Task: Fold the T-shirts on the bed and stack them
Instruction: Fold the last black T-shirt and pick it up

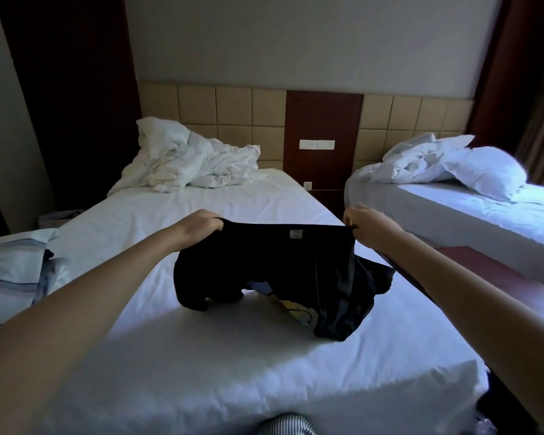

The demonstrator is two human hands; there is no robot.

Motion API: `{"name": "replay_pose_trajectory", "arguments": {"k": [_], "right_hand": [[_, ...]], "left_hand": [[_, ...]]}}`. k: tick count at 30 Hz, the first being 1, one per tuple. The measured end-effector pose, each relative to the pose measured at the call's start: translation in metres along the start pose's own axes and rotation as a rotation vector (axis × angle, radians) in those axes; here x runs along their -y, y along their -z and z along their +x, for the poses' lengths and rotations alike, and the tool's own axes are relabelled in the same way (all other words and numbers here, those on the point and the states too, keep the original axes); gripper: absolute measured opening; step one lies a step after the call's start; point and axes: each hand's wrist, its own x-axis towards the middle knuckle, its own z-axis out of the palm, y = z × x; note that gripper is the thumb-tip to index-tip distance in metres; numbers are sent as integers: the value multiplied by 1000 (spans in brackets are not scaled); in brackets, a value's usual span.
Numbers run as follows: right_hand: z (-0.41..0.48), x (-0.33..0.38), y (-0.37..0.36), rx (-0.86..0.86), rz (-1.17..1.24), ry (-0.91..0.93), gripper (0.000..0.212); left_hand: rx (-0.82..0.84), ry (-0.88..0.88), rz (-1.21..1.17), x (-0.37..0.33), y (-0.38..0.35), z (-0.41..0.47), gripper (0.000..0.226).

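Head view: left grip and right grip each pinch the black T-shirt by its top edge, which runs left-to-right mid-frame, body sagging onto the bed below.

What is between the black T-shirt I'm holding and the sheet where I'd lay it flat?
Nothing plainly does. The left hand and right hand grip the black T-shirt, whose lower part rests on the sheet. A yellow-blue patch beneath may be its print or another garment.
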Motion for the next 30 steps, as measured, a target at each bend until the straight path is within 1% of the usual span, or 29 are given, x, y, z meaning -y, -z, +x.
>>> {"name": "replay_pose_trajectory", "arguments": {"k": [2,3,4,5,7,8,9,10,11,12,13,14,15,16,17,18,19,20,22,23,24,25,26,27,28,29,30], "right_hand": [[-1,-8,-3,-71,108,-42,21],[-2,-11,-5,-103,230,-72,21],[-5,-13,-4,-116,413,-112,22],[-8,-13,-4,-107,640,-161,23],[-14,-12,-4,-38,1045,-253,24],[-16,-11,-4,-7,1168,-273,25],[-16,-12,-7,1,1242,-279,25],[-16,-11,-9,5,1287,-267,21],[-17,-12,-10,20,1299,-247,20],[-19,-12,-8,43,1267,-202,34],[-22,-15,-6,79,1148,-137,46],[-27,-16,-2,115,928,-78,49],[-30,-19,-1,165,625,-12,47],[-32,-20,0,212,284,37,43],[-34,-19,3,256,43,61,35],[-36,-16,6,272,-47,65,32],[-36,-18,8,273,4,60,30],[-37,-20,11,256,143,58,25],[-41,-24,20,228,471,30,13],[-44,-25,24,235,632,7,11],[-48,-23,27,259,804,-13,15],[-50,-22,29,282,946,-20,18],[-51,-20,31,283,1057,-36,19],[-50,-18,33,270,1128,-53,18],[-50,-14,38,241,1167,-74,16],[-48,-10,42,188,1162,-77,15],[-45,-6,48,115,1108,-56,14]], "left_hand": [[64,-4,33,-7,-1,0,27],[98,7,27,-10,-1,1,32],[149,12,34,-13,1,0,35],[203,8,73,-16,2,-2,32],[293,-41,263,-17,5,-4,15],[303,-72,373,-16,5,-3,13],[269,-109,439,-15,5,-1,13],[206,-146,432,-14,5,1,17],[132,-162,353,-13,4,3,21],[73,-167,222,-12,5,3,18],[33,-162,84,-13,4,3,15],[13,-141,-38,-13,3,1,17],[11,-119,-138,-13,1,0,18],[28,-106,-204,-13,-2,-1,19],[55,-99,-224,-12,-5,-1,21],[83,-105,-196,-13,-8,-1,23],[110,-120,-124,-13,-9,-1,24],[151,-140,-15,-12,-8,-1,22],[267,-124,285,-10,-4,-1,19],[320,-97,424,-10,-4,-1,20],[326,-87,508,-10,-5,-1,19],[288,-106,509,-11,-4,-2,16],[208,-141,434,-13,-3,-1,16],[105,-163,311,-15,1,0,14],[29,-161,157,-18,5,1,9],[-6,-147,0,-23,9,1,9],[-21,-130,-150,-27,12,2,13]]}}
